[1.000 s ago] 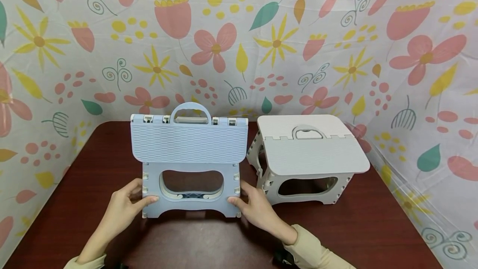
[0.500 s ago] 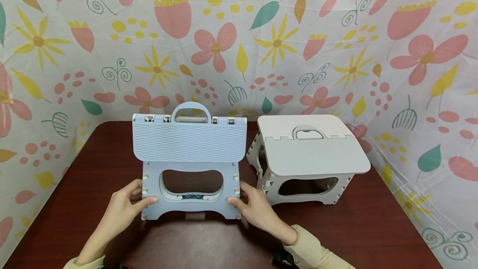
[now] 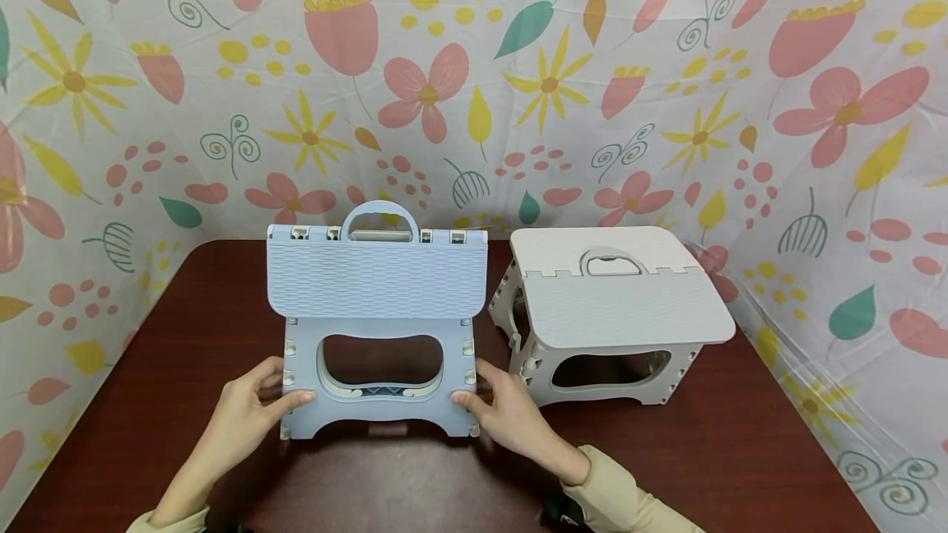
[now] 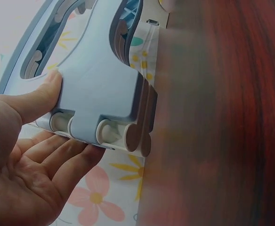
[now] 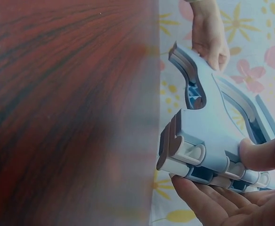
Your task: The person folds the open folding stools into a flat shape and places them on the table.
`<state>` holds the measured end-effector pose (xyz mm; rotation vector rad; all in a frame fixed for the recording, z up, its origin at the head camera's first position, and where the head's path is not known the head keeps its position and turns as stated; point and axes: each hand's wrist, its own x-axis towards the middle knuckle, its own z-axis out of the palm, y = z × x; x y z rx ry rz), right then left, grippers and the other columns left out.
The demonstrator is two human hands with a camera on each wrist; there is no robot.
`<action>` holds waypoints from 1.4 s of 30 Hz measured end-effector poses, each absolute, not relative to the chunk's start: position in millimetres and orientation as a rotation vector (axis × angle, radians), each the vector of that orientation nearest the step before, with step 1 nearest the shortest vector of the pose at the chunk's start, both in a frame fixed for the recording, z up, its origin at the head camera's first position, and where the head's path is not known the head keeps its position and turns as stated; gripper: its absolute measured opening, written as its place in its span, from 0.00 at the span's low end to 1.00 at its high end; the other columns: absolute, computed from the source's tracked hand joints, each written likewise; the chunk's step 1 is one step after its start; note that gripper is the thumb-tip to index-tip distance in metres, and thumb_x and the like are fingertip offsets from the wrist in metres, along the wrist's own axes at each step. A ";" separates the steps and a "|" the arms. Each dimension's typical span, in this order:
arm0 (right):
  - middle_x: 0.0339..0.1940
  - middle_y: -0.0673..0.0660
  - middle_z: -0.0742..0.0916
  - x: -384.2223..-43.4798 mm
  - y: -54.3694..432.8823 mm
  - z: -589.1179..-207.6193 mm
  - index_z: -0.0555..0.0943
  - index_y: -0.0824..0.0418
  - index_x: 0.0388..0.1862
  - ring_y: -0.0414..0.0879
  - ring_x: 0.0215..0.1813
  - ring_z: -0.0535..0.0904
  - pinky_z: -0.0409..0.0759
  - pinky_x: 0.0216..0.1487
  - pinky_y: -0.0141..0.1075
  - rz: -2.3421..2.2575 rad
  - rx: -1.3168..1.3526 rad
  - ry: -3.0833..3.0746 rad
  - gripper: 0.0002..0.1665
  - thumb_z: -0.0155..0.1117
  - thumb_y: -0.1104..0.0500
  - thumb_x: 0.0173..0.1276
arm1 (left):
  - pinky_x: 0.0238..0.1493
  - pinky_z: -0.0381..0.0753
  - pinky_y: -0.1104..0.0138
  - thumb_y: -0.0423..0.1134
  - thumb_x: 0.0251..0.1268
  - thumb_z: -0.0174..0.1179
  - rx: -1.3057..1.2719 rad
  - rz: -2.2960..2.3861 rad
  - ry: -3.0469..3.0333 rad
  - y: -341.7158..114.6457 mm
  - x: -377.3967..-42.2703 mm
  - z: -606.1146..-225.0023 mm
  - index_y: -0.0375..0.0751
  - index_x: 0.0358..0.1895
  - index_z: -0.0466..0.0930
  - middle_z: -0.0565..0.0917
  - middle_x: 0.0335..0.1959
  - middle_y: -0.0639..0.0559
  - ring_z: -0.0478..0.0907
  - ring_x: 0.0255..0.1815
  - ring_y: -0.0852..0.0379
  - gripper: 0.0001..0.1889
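A light blue folding step stool (image 3: 378, 280), partly folded, is held upright over the table in the head view. Its textured front top panel hangs down, and its carry handle arches above. My left hand (image 3: 248, 405) grips the left leg edge, thumb on the front face. On the opposite edge, my right hand (image 3: 513, 411) grips likewise. The left wrist view shows the thumb (image 4: 45, 94) on the blue panel, fingers behind the white hinge pins. In the right wrist view, fingers (image 5: 203, 200) lie behind the hinged edge. The stool's back is hidden.
An unfolded white step stool (image 3: 622, 303) stands to the right, close to my right hand. Both stools are on or over a dark red wooden table (image 3: 704, 459). A floral-patterned curtain (image 3: 474, 89) encloses the back and sides.
The blue stool has tilted slightly, its lower edge coming a little nearer to me and its top panel appearing smaller. Both hands keep their grip, and the white stool stays put.
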<state>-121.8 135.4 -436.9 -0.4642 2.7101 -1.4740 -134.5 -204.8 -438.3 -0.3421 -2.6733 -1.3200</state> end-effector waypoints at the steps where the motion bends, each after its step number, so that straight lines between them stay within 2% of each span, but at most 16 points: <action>1: 0.42 0.60 0.89 -121.5 135.3 -436.8 0.78 0.63 0.52 0.49 0.42 0.87 0.82 0.38 0.29 -1.478 -0.462 2.706 0.18 0.66 0.57 0.66 | 0.32 0.81 0.73 0.39 0.55 0.71 -0.341 -1.318 -2.675 -204.9 -134.4 -438.5 0.40 0.44 0.79 0.89 0.36 0.46 0.82 0.34 0.71 0.15; 7: 0.43 0.60 0.89 -120.2 135.2 -435.5 0.77 0.62 0.53 0.48 0.44 0.87 0.82 0.39 0.30 -1.494 -0.449 2.679 0.18 0.65 0.57 0.66 | 0.33 0.81 0.74 0.40 0.56 0.70 -0.330 -1.305 -2.695 -205.3 -134.0 -438.0 0.40 0.44 0.79 0.89 0.38 0.45 0.83 0.35 0.69 0.15; 17: 0.41 0.62 0.89 -120.8 135.3 -436.9 0.78 0.64 0.50 0.51 0.43 0.87 0.82 0.39 0.30 -1.499 -0.452 2.675 0.17 0.65 0.55 0.67 | 0.35 0.80 0.73 0.44 0.58 0.69 -0.289 -1.289 -2.756 -205.6 -132.6 -434.7 0.42 0.44 0.79 0.88 0.40 0.45 0.87 0.38 0.55 0.15; 32: 0.41 0.60 0.89 -120.9 135.4 -437.2 0.78 0.63 0.50 0.48 0.43 0.87 0.82 0.39 0.29 -1.491 -0.413 2.643 0.16 0.64 0.57 0.68 | 0.35 0.82 0.70 0.42 0.58 0.69 -0.292 -1.296 -2.745 -205.1 -132.4 -435.1 0.41 0.45 0.79 0.88 0.41 0.41 0.87 0.39 0.49 0.15; 36: 0.40 0.60 0.89 -121.1 135.1 -438.0 0.78 0.63 0.50 0.47 0.43 0.87 0.82 0.39 0.29 -1.487 -0.409 2.648 0.16 0.64 0.56 0.68 | 0.36 0.83 0.66 0.43 0.59 0.68 -0.289 -1.305 -2.748 -205.3 -132.1 -435.3 0.40 0.46 0.79 0.87 0.42 0.39 0.87 0.40 0.46 0.16; 42: 0.40 0.60 0.89 -121.0 135.4 -439.1 0.78 0.63 0.50 0.47 0.42 0.87 0.82 0.38 0.29 -1.484 -0.412 2.637 0.16 0.64 0.55 0.68 | 0.36 0.81 0.71 0.44 0.59 0.68 -0.268 -1.296 -2.767 -206.0 -132.0 -437.3 0.41 0.45 0.80 0.88 0.41 0.41 0.87 0.40 0.47 0.15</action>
